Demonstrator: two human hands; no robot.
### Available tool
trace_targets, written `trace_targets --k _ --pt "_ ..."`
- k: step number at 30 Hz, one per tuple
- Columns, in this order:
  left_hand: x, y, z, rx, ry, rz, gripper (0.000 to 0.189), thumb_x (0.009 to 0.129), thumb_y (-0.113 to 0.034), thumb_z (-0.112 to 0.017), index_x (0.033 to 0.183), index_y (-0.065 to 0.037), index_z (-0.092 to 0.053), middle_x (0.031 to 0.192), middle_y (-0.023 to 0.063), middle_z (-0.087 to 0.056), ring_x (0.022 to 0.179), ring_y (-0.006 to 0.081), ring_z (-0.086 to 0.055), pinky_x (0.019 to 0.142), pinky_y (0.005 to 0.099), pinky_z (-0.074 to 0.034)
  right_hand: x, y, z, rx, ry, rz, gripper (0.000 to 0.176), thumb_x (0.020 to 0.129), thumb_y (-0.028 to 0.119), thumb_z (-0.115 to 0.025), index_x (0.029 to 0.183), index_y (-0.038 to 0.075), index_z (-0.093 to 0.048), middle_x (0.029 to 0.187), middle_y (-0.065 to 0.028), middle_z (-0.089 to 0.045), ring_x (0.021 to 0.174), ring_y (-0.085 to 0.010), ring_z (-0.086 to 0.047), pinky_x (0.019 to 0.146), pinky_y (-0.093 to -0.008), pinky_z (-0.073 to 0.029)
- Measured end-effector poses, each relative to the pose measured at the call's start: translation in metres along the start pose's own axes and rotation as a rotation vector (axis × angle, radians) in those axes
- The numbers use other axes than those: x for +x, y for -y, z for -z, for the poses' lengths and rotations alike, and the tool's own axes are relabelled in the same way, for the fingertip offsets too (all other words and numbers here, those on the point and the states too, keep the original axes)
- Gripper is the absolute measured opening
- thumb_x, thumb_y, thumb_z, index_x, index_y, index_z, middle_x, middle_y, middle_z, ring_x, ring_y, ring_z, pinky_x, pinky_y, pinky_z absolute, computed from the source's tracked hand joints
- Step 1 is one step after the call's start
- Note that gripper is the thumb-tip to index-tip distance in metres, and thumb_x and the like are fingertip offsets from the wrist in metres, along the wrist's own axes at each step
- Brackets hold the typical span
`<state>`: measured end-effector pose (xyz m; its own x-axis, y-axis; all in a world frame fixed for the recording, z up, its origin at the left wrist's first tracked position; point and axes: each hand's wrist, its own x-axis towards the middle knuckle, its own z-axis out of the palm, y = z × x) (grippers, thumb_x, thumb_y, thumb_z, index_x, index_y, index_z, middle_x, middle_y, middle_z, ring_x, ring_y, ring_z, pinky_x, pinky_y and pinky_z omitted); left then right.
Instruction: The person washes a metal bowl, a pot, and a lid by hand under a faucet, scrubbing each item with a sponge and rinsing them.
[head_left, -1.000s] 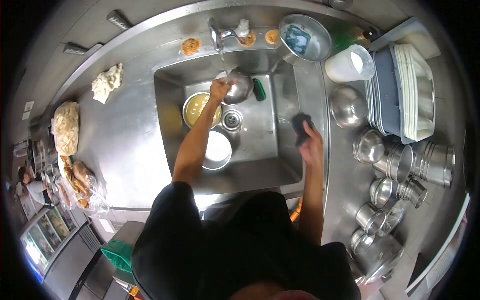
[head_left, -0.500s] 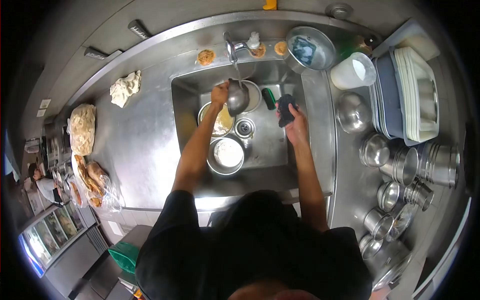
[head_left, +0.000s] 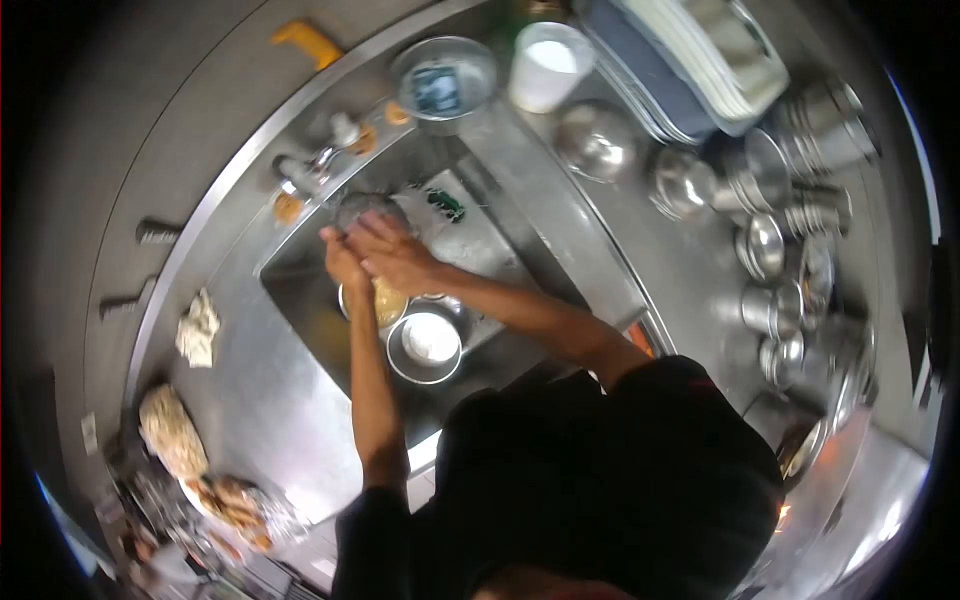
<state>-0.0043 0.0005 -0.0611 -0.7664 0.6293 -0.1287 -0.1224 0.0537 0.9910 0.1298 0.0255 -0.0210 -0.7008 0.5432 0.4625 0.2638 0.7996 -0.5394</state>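
Observation:
My two hands meet over the sink, below the tap. My right hand lies across my left with its fingers stretched out, somewhat blurred. My left hand is partly covered by the right, so what its fingers hold, if anything, I cannot tell. A round metal bowl shows just beyond my fingers. Under my wrists is a bowl with yellowish contents, partly hidden. Nearer me stands a metal bowl with white contents. A green and dark scrubber lies in the sink.
A basin and a white tub stand along the back, next to stacked trays. Metal bowls and pots crowd the right counter. On the left are a cloth and bagged food.
The view has turned, so the sink appears tilted. My right hand has crossed to my left; the black scrubber no longer shows in it. The metal bowl is no longer plainly in my left hand.

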Motion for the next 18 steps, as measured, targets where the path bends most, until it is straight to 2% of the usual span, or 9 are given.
trace_targets --k 1,4,6,8,11,12,15,17,18 --pt "-0.005 -0.021 -0.001 -0.216 0.004 0.252 0.065 0.094 -0.057 -0.038 0.094 0.003 -0.063 0.084 0.0041 -0.061 0.072 0.0130 -0.052 0.065 0.0310 -0.044 0.008 0.004 0.007 0.054 0.021 0.049 0.038 0.092 0.023 -0.050 0.125 0.004 -0.054 0.139 -0.0092 -0.043 0.136 -0.0281 -0.029 0.111 -0.0478 -0.021" --pt "-0.024 -0.064 -0.003 0.130 -0.018 0.281 0.075 0.091 -0.065 -0.035 0.096 0.004 -0.064 0.072 0.0027 -0.055 0.062 0.0117 -0.047 0.054 0.0267 -0.037 0.051 -0.026 0.001 0.170 -0.026 -0.123 0.037 0.091 0.022 -0.050 0.122 0.003 -0.054 0.136 -0.0100 -0.046 0.126 -0.0297 -0.039 0.107 -0.0492 -0.024" --pt "-0.008 -0.047 0.005 0.045 -0.049 0.289 0.076 0.091 -0.066 -0.034 0.098 0.004 -0.064 0.071 0.0022 -0.055 0.061 0.0122 -0.047 0.053 0.0273 -0.037 0.046 -0.014 -0.007 0.273 -0.070 -0.218 0.037 0.090 0.020 -0.051 0.122 0.002 -0.054 0.136 -0.0105 -0.045 0.124 -0.0303 -0.041 0.106 -0.0496 -0.025" --pt "0.005 -0.058 -0.004 -0.416 0.036 0.375 0.078 0.089 -0.068 -0.032 0.097 0.003 -0.063 0.066 0.0011 -0.054 0.057 0.0135 -0.046 0.050 0.0308 -0.037 0.034 0.030 0.005 0.155 0.004 -0.085 0.040 0.086 0.018 -0.053 0.122 0.002 -0.054 0.137 -0.0120 -0.044 0.125 -0.0312 -0.040 0.106 -0.0499 -0.025" --pt "0.011 -0.063 0.007 -0.021 -0.059 0.320 0.081 0.088 -0.071 -0.033 0.091 0.004 -0.064 0.065 0.0013 -0.055 0.056 0.0146 -0.047 0.052 0.0319 -0.039 0.017 0.019 -0.005 0.015 -0.053 0.210 0.035 0.082 0.019 -0.054 0.113 0.002 -0.059 0.131 -0.0131 -0.049 0.126 -0.0313 -0.040 0.105 -0.0518 -0.027" --pt "0.012 -0.065 0.016 0.278 0.047 0.324 0.081 0.086 -0.071 -0.037 0.085 0.004 -0.066 0.070 0.0027 -0.058 0.059 0.0153 -0.049 0.058 0.0308 -0.041 0.033 0.007 -0.004 0.005 -0.044 0.118 0.036 0.084 0.021 -0.053 0.115 0.002 -0.059 0.132 -0.0133 -0.049 0.129 -0.0307 -0.038 0.107 -0.0516 -0.025" --pt "-0.003 -0.069 0.012 0.475 0.061 0.291 0.076 0.087 -0.068 -0.042 0.081 0.003 -0.069 0.068 0.0020 -0.057 0.059 0.0144 -0.047 0.058 0.0290 -0.040 0.058 -0.023 0.003 0.007 -0.020 -0.107 0.042 0.091 0.025 -0.050 0.126 0.003 -0.052 0.132 -0.0160 -0.049 0.132 -0.0321 -0.035 0.109 -0.0445 -0.029" --pt "-0.008 -0.066 0.018 0.307 0.163 0.207 0.066 0.091 -0.060 -0.043 0.095 0.002 -0.067 0.080 0.0067 -0.063 0.067 0.0174 -0.056 0.066 0.0314 -0.047 0.047 -0.043 -0.005 0.574 -0.084 -0.333 0.046 0.094 0.031 -0.048 0.130 0.003 -0.048 0.135 -0.0176 -0.046 0.131 -0.0327 -0.036 0.108 -0.0408 -0.029" --pt "-0.009 -0.067 0.017 -0.080 0.196 0.349 0.061 0.093 -0.054 -0.042 0.105 0.002 -0.062 0.092 0.0095 -0.063 0.079 0.0203 -0.059 0.075 0.0339 -0.048 0.038 -0.045 0.000 0.701 -0.132 -0.405 0.051 0.094 0.034 -0.048 0.134 0.002 -0.042 0.138 -0.0190 -0.042 0.133 -0.0327 -0.033 0.110 -0.0389 -0.026"
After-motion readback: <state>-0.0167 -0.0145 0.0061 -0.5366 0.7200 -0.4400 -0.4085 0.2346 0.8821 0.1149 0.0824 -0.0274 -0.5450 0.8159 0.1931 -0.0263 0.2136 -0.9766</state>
